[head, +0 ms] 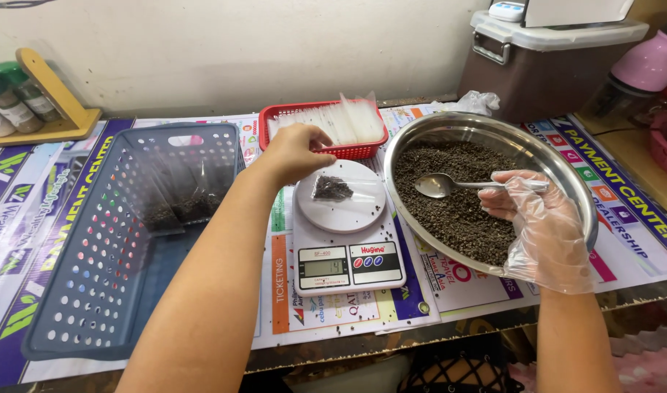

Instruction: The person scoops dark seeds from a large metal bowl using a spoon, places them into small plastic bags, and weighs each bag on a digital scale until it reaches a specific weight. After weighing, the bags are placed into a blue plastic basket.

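Bare left hand (293, 151) reaches far, fingers curled pinching clear plastic bags in the red basket (362, 149); gloved right hand (541, 218) pinches a metal spoon (450, 185) over the seed-filled steel bowl (566, 171).

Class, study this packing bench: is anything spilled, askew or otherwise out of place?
Yes. A few dark seeds lie loose on the white scale platform and the printed sheet beside it, outside the small filled bag and the steel bowl. Nothing else looks askew or damaged.

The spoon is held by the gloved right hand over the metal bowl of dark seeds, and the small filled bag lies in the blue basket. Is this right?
Partly. In the head view the small filled bag lies on the white kitchen scale, not in the blue basket. The gloved right hand does hold the spoon over the metal bowl.
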